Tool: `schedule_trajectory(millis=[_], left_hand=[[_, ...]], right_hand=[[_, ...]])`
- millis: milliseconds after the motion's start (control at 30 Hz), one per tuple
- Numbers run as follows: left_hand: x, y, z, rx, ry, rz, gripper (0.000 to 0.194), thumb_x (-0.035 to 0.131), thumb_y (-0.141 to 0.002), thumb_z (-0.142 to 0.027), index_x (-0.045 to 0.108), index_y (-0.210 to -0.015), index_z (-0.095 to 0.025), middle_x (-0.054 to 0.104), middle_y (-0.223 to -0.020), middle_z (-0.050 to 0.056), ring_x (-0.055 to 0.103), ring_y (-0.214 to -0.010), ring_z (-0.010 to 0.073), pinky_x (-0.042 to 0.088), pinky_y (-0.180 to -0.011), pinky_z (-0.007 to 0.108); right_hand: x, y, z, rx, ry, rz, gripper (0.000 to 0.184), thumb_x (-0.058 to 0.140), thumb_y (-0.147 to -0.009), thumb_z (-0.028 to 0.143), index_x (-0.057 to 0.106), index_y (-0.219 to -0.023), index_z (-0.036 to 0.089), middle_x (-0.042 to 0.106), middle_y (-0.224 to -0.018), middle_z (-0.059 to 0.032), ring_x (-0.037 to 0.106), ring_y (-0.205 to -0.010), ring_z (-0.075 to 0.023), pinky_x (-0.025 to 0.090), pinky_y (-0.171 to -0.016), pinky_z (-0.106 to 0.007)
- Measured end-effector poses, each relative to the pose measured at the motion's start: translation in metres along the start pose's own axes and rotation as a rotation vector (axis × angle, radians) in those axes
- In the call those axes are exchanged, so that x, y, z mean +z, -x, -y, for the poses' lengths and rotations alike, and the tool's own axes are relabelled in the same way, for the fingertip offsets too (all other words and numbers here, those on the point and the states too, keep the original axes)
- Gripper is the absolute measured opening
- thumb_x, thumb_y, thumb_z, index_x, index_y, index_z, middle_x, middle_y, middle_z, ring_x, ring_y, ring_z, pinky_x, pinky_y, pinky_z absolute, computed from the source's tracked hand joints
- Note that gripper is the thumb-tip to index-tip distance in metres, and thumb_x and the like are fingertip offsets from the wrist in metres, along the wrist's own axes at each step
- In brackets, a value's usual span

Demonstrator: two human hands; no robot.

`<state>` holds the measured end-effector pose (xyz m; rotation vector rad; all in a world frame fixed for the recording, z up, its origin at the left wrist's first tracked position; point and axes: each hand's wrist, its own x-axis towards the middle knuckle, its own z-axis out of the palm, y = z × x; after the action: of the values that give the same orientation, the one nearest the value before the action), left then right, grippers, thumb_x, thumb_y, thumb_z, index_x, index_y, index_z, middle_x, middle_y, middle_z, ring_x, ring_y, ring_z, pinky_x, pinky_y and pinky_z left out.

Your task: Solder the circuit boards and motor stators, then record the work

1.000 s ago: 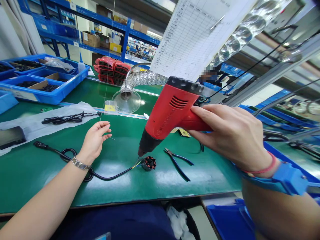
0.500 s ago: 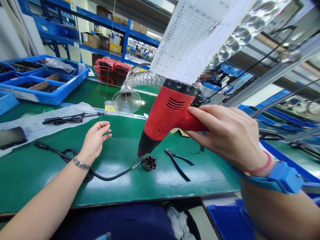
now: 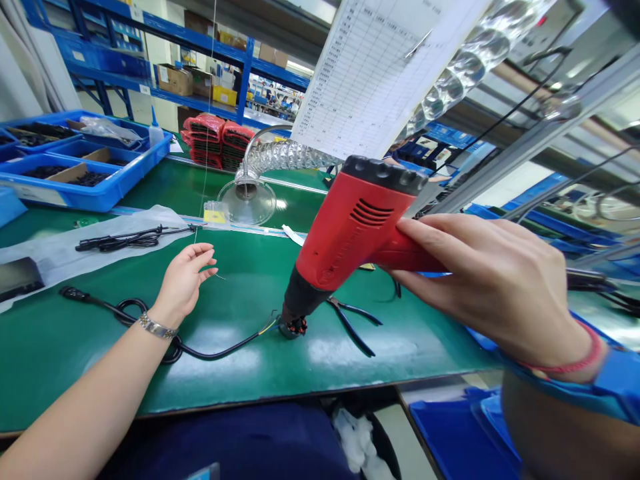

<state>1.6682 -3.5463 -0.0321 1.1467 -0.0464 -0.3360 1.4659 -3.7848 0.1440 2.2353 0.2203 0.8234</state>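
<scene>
My right hand [image 3: 487,280] grips the handle of a red heat gun [image 3: 353,230]. Its black nozzle points down at a small motor stator [image 3: 297,326] on the green table [image 3: 300,363], and partly hides it. A black cable [image 3: 150,323] runs left from the stator in loops. My left hand [image 3: 184,280] hovers over the mat left of the nozzle, fingers curled in a pinch on a thin wire that hangs from above.
Blue-handled pliers [image 3: 356,325] lie right of the stator. A clear extraction funnel on a silver hose [image 3: 250,197] stands behind. Blue bins [image 3: 80,160] of parts fill the back left, beside a white sheet with black leads [image 3: 120,239]. A paper chart [image 3: 370,73] hangs overhead.
The heat gun has shifted right and lower, so its nozzle now covers part of the stator. My left hand has hardly moved.
</scene>
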Motion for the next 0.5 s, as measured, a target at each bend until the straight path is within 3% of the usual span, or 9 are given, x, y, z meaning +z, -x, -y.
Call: schedule_trajectory(millis=[500], left_hand=[[-0.0003, 0.0000, -0.0003, -0.001, -0.001, 0.010, 0.031, 0.077, -0.056, -0.029, 0.062, -0.080, -0.017, 0.056, -0.087, 0.001, 0.053, -0.074, 0.0119, 0.048, -0.064, 0.024]], right_hand=[[-0.0021, -0.0032, 0.0044, -0.002, -0.020, -0.018, 0.035, 0.063, -0.079, 0.039, 0.060, -0.107, 0.018, 0.068, -0.091, -0.0068, 0.059, -0.071, -0.0201, 0.041, -0.061, -0.030]])
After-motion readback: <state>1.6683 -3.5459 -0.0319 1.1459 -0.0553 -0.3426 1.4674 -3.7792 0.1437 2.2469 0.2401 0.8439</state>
